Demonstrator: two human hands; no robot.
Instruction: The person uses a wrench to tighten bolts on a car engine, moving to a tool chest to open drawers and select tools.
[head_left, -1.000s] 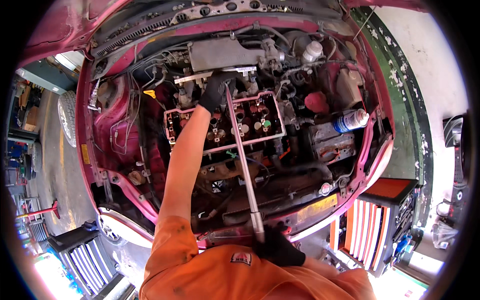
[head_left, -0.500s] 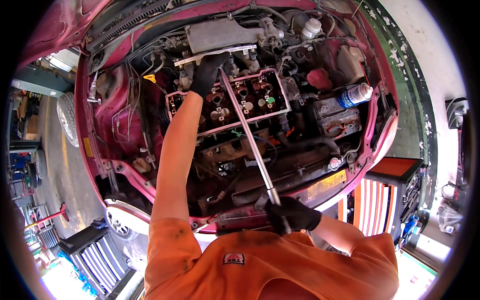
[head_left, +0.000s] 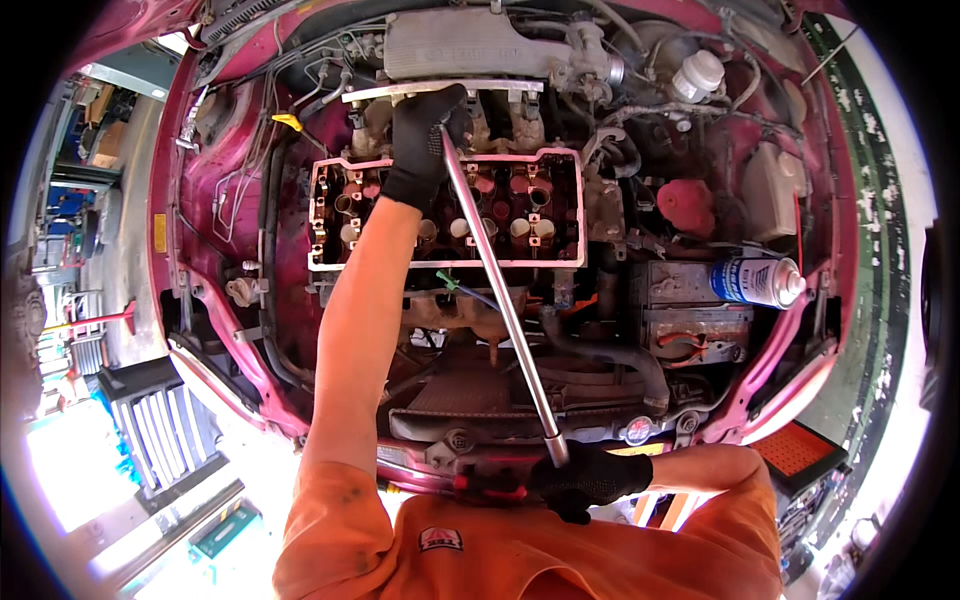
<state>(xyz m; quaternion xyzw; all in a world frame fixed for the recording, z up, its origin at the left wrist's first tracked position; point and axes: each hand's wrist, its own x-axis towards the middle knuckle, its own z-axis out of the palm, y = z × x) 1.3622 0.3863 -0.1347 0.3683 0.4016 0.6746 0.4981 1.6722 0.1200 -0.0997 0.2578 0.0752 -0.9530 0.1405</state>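
Note:
A long chrome torque wrench [head_left: 505, 305] lies slantwise over the open engine [head_left: 330, 262], from its top middle down to the car's front edge. Around the wrench's near, handle end closes my right hand [head_left: 590, 480], in a black glove, just in front of my body. My left hand [head_left: 425, 140], gloved in black too, is closed over the far end, between the metal rail [head_left: 360, 95] and the bare cylinder head. Its fingertips and the wrench's head are hidden under the glove. Valve parts, some round and pale, show in the head on both sides of the shaft.
A blue and white spray can [head_left: 755, 282] lies by the battery [head_left: 690, 335] at right. The radiator [head_left: 460, 400] and its black hose [head_left: 640, 365] sit below the engine. A yellow dipstick handle [head_left: 288, 121] sticks up at left. Tool cabinets [head_left: 165, 425] stand beyond the car.
The view has turned, so the engine appears level and nearer. Against the engine, the wrench's handle end seems swung slightly rightward. Both hands keep their hold.

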